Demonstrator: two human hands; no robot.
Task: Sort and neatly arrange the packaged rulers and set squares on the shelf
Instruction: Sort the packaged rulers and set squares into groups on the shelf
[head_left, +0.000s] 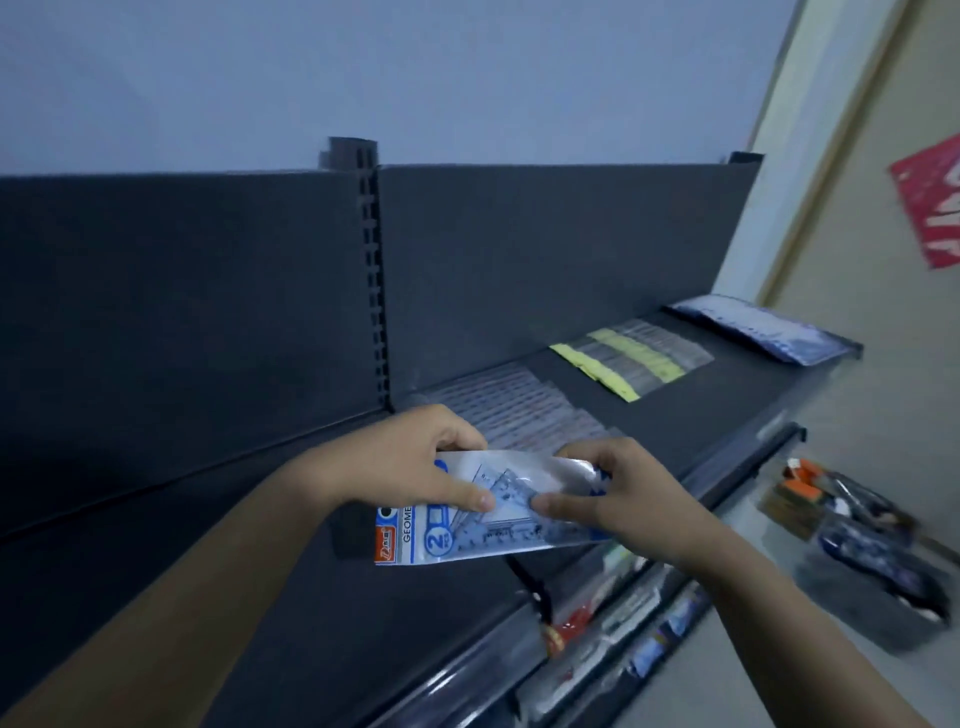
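Note:
I hold a blue-and-white packaged set square (467, 540) above the dark shelf (691, 415). My left hand (410, 457) pinches its left upper part, thumb on top. My right hand (618, 493) grips its right end. Behind the hands a spread of clear packaged rulers (519, 410) lies flat on the shelf. Farther right lie rulers in yellow-striped packs (631, 361), and at the shelf's far end a stack of blue packs (763, 330).
A dark back panel (545, 260) with a slotted upright (371, 270) rises behind the shelf. Lower shelves hold packaged goods (608, 629). A dark basket with items (872, 545) sits on the floor at right. A red sign (935, 202) hangs on the right wall.

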